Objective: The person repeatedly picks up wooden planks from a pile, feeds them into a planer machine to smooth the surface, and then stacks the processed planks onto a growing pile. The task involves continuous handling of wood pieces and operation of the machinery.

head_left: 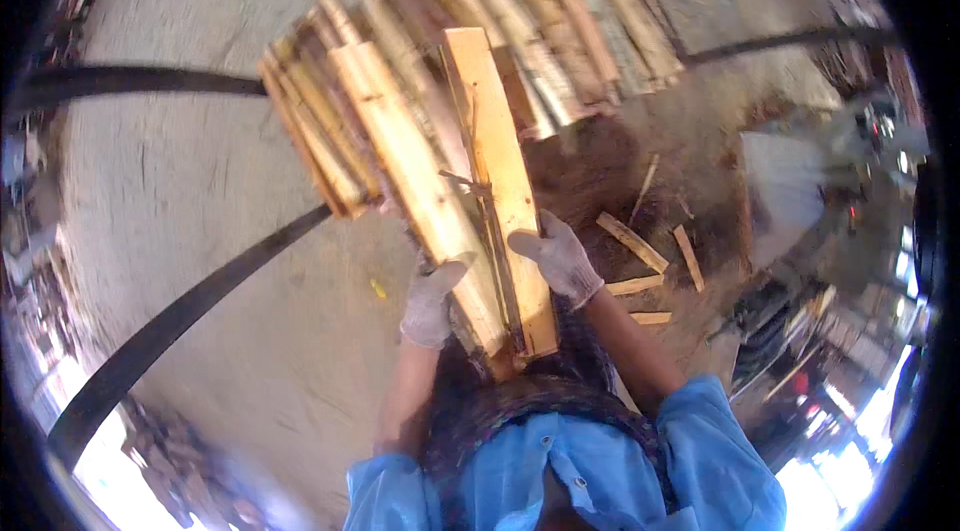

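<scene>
I hold a bundle of split pale wood planks [490, 181] in front of me, pointing away from my body. My left hand [430, 306], in a grey knit glove, grips the bundle's left side from below. My right hand [558, 256], also gloved, clasps the right edge of the top plank. Just beyond the bundle lies a stack of similar wood slats [470, 41] on the concrete floor [190, 191], laid side by side in a curved row.
Loose wood offcuts [640, 261] lie on dark ground to the right. A dark strap or beam shadow [190, 316] runs diagonally across the floor at left. Cluttered material [820, 331] fills the right edge. A rubble pile [170, 451] sits at lower left.
</scene>
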`<act>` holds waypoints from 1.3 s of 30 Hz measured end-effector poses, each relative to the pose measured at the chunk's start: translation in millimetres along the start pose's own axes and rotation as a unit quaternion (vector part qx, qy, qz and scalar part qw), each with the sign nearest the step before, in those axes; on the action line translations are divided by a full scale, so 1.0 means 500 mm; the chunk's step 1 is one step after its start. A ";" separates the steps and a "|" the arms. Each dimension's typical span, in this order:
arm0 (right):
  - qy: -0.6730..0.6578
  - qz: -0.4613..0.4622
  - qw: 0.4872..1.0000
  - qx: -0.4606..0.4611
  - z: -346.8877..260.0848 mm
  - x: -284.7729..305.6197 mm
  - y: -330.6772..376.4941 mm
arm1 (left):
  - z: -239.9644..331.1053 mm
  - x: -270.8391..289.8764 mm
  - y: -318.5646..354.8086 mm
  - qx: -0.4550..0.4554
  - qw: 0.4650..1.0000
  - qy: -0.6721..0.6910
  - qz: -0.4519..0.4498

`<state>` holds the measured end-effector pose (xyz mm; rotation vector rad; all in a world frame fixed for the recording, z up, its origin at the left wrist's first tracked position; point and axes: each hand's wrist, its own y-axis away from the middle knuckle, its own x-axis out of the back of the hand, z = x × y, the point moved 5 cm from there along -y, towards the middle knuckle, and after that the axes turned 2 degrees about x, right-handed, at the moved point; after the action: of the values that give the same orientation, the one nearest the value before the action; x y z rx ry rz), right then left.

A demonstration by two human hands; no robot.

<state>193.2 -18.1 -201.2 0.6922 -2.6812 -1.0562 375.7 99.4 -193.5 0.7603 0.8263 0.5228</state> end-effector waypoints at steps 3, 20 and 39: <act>-0.039 0.061 0.993 0.093 0.000 0.145 0.108 | -0.025 -0.049 0.046 -0.041 0.998 -0.056 -0.007; -0.126 0.621 0.758 0.154 0.162 0.717 0.986 | -0.118 -0.578 0.173 -0.070 0.953 -0.270 -0.116; -0.154 0.682 0.703 0.130 0.237 1.532 0.977 | -0.260 -0.727 0.319 -0.165 0.932 -0.318 -0.046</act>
<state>-690.5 -4.2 40.7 -1.4300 -2.4677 -0.3115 40.5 4.7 37.2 0.5243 0.1578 0.2880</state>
